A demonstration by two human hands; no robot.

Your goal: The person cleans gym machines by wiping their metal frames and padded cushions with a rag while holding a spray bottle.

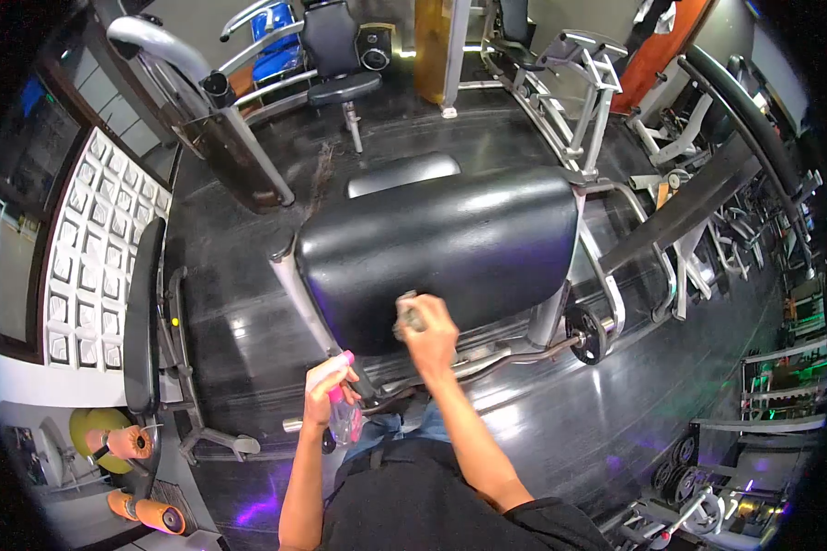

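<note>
My left hand (324,386) is wrapped round a clear spray bottle (344,421) with a pink top, held low in front of my body. With my right hand (431,332) I grip a crumpled greyish cloth (408,314) against the near part of a black padded bench (441,243). The cloth is partly covered by my fingers and a little blurred. The pad's surface is glossy and reflects the light. Below its near edge lies a curved barbell bar (510,368) with a black weight plate (585,334) at the right end.
A grey metal post (303,303) stands at the pad's left side. Gym machines surround the bench, among them a black seat (344,89) at the back and a long padded bench (144,317) on the left. Orange foam rollers (147,511) are at lower left.
</note>
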